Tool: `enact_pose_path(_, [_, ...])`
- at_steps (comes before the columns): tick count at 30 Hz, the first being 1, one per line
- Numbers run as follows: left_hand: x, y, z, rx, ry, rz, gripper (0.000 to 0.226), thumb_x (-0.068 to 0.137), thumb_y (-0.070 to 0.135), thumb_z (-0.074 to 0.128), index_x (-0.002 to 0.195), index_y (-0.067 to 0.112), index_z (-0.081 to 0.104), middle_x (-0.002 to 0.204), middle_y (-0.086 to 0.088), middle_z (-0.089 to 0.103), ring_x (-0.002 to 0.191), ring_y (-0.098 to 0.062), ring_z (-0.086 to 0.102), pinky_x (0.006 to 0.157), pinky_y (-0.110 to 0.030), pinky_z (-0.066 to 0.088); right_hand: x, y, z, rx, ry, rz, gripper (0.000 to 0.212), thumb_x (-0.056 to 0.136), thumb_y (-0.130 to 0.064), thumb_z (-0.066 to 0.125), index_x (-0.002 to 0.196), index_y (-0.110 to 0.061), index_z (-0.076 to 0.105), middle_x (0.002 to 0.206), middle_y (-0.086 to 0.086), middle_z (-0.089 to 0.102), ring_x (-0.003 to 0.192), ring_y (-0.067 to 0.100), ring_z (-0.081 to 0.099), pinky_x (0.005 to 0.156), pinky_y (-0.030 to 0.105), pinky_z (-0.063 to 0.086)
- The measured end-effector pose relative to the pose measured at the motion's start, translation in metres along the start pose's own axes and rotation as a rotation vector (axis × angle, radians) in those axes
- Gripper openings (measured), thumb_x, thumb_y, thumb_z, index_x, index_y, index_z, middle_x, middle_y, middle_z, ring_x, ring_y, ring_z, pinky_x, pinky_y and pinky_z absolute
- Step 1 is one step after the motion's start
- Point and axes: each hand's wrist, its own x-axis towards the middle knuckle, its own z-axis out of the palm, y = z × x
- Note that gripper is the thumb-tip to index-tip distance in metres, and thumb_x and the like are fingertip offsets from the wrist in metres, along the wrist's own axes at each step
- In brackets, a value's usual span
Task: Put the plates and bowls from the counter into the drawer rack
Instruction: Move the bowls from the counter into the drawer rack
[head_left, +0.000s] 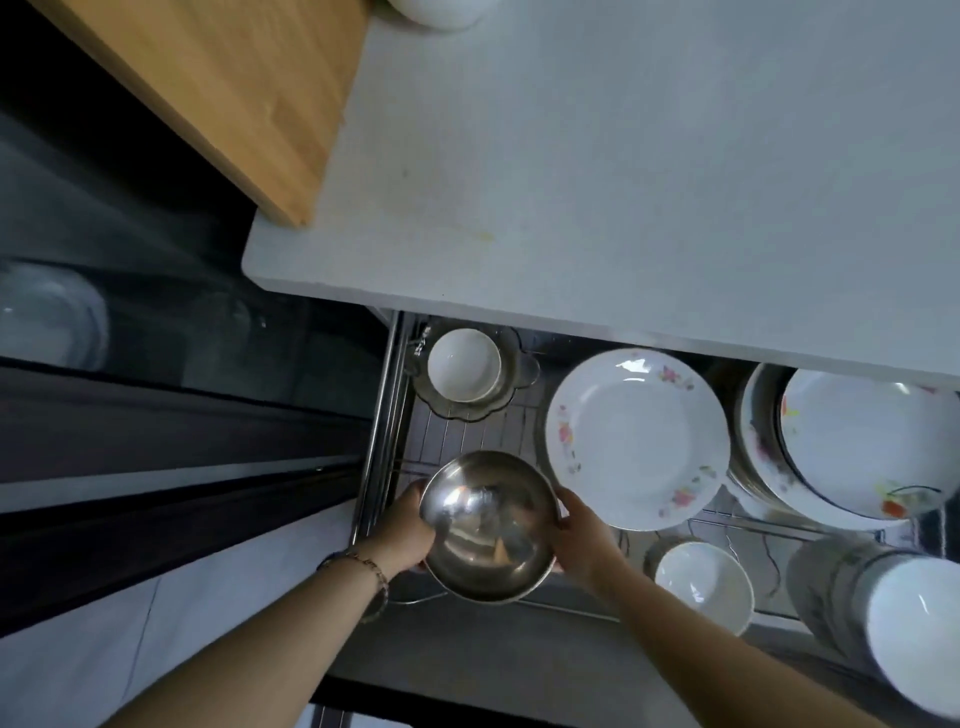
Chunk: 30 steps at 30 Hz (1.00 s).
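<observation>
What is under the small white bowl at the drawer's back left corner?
The small white bowl sits in a clear scalloped glass dish on the wire drawer rack. Anything between them is hidden.

both hands — left hand (404, 535), right hand (582, 540) — hold a steel bowl (488, 525) over the drawer rack (379, 415).

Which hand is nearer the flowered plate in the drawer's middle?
Right. The right hand, gripping the steel bowl, sits just below-left of the flowered plate; the left hand holds the bowl's far side.
</observation>
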Motion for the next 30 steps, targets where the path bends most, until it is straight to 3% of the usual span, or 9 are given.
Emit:
enact_pose_path(4, [0.044, -0.021, 0.012, 0.134, 0.087, 0.031, 0.035, 0.095, 0.023, 0.051, 0.128, 0.013, 0.047, 0.078, 0.006, 0.052, 0.066, -0.008, 0.053, 0.053, -0.021, 0.043, 0.036, 0.017, 0.023, -0.007, 0.016, 0.047, 0.048, 0.094, -0.012, 0.047, 0.141, -0.019, 0.040, 0.114, 0.014, 0.066, 0.094, 0.022, 0.060, 0.070, 0.020, 0.044])
enact_pose_path(9, [0.066, -0.032, 0.029, 0.174, 0.072, 0.048, 0.032, 0.096, 0.023, 0.047, 0.126, 0.014, 0.049, 0.071, 0.005, 0.053, 0.053, -0.007, 0.050, 0.043, -0.016, 0.035, 0.051, 0.031, 0.026, -0.038, 0.139, 0.068, 0.044, 0.091, -0.012, 0.047, 0.133, -0.024, 0.050, 0.112, 0.008, 0.066, 0.106, 0.027, 0.062, 0.094, 0.037, 0.050])
enact_pose_path(11, [0.067, -0.035, 0.030, 0.162, 0.034, 0.055, 0.031, 0.096, 0.023, 0.046, 0.125, 0.012, 0.049, 0.070, 0.003, 0.054, 0.051, -0.008, 0.049, 0.044, -0.017, 0.036, 0.050, 0.033, 0.025, -0.026, 0.150, 0.085, 0.036, 0.089, -0.010, 0.047, 0.122, -0.018, 0.058, 0.100, 0.007, 0.067, 0.094, 0.023, 0.063, 0.083, 0.034, 0.052])
enact_pose_path(13, [0.066, -0.036, 0.029, 0.136, -0.006, 0.058, 0.033, 0.096, 0.022, 0.045, 0.129, 0.014, 0.048, 0.075, 0.001, 0.057, 0.057, -0.010, 0.052, 0.048, -0.018, 0.040, 0.047, 0.036, 0.025, -0.053, 0.157, 0.109, 0.031, 0.088, -0.010, 0.048, 0.115, -0.012, 0.062, 0.098, 0.009, 0.070, 0.083, 0.021, 0.060, 0.071, 0.029, 0.049])
enact_pose_path(16, [0.064, -0.031, 0.031, 0.082, -0.062, 0.061, 0.043, 0.095, 0.018, 0.049, 0.137, 0.024, 0.041, 0.102, -0.004, 0.064, 0.087, -0.018, 0.064, 0.067, -0.026, 0.054, 0.042, 0.039, 0.021, -0.074, 0.237, 0.144, 0.036, 0.086, -0.015, 0.050, 0.120, -0.018, 0.060, 0.106, 0.006, 0.072, 0.092, 0.026, 0.066, 0.078, 0.031, 0.049])
enact_pose_path(18, [0.062, -0.028, 0.037, 0.088, -0.068, 0.063, 0.045, 0.094, 0.021, 0.050, 0.138, 0.025, 0.039, 0.107, -0.005, 0.064, 0.094, -0.020, 0.065, 0.077, -0.030, 0.054, 0.040, 0.042, 0.016, -0.072, 0.261, 0.141, 0.039, 0.087, -0.016, 0.050, 0.126, -0.019, 0.058, 0.108, 0.006, 0.072, 0.098, 0.027, 0.066, 0.078, 0.030, 0.046])
enact_pose_path(25, [0.053, -0.021, 0.041, 0.153, -0.025, 0.001, 0.052, 0.095, 0.027, 0.050, 0.141, 0.015, 0.030, 0.091, -0.002, 0.061, 0.070, -0.015, 0.060, 0.055, -0.026, 0.049, 0.039, 0.034, 0.005, -0.188, 0.141, 0.174, 0.036, 0.085, -0.023, 0.051, 0.118, -0.013, 0.057, 0.107, 0.010, 0.069, 0.095, 0.031, 0.066, 0.085, 0.040, 0.056])
enact_pose_path(27, [0.042, -0.010, 0.035, 0.156, 0.032, -0.008, 0.058, 0.095, 0.021, 0.049, 0.145, 0.012, 0.022, 0.108, -0.010, 0.060, 0.074, -0.018, 0.059, 0.057, -0.024, 0.050, 0.032, 0.026, -0.001, -0.257, 0.103, 0.165, 0.037, 0.086, -0.031, 0.052, 0.117, -0.013, 0.055, 0.107, 0.008, 0.067, 0.095, 0.028, 0.067, 0.085, 0.040, 0.056])
enact_pose_path(30, [0.018, 0.019, 0.022, 0.176, 0.209, 0.111, 0.055, 0.095, 0.014, 0.049, 0.145, 0.012, 0.027, 0.143, -0.014, 0.039, 0.112, -0.024, 0.058, 0.083, -0.021, 0.047, 0.016, 0.006, -0.017, -0.428, 0.079, 0.122, 0.042, 0.089, -0.037, 0.051, 0.124, -0.014, 0.051, 0.116, 0.007, 0.065, 0.105, 0.025, 0.062, 0.090, 0.033, 0.050])
